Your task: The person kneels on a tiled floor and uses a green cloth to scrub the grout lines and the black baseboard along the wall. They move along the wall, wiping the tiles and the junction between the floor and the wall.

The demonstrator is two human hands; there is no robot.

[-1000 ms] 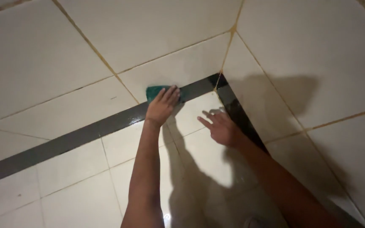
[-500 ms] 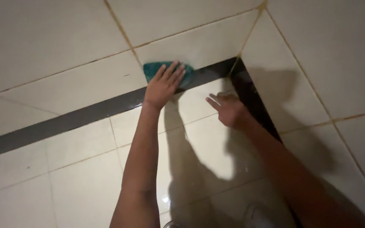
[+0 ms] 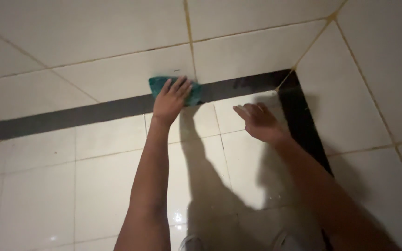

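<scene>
Nothing in view serves as a container, so the count begins with 2 hands, 1 cloth and 1 dark border strip. The left hand (image 3: 172,99), a little above the middle of the frame, lies flat with its fingers spread on a teal cloth (image 3: 157,84), pressing it against the tiled surface rather than gripping it; the cloth sits where the dark border strip (image 3: 70,115) meets the pale tile above it, and only its upper left edge and a sliver to the right of the fingers show, the rest being hidden under the palm. The right hand (image 3: 260,123), right of center, holds nothing: its fingers are extended and loosely together, pointing left, and rest on or just over a light floor tile (image 3: 103,181); whether they actually touch it cannot be made out. The strip runs from the left edge toward the upper right, then turns down along the right side, where the right forearm covers part of it. Yellowish grout lines (image 3: 189,42) cross the pale tiles in the upper half. Both forearms are cut off by the bottom edge, and a blurred dark shape at the far left edge is too small to identify.
</scene>
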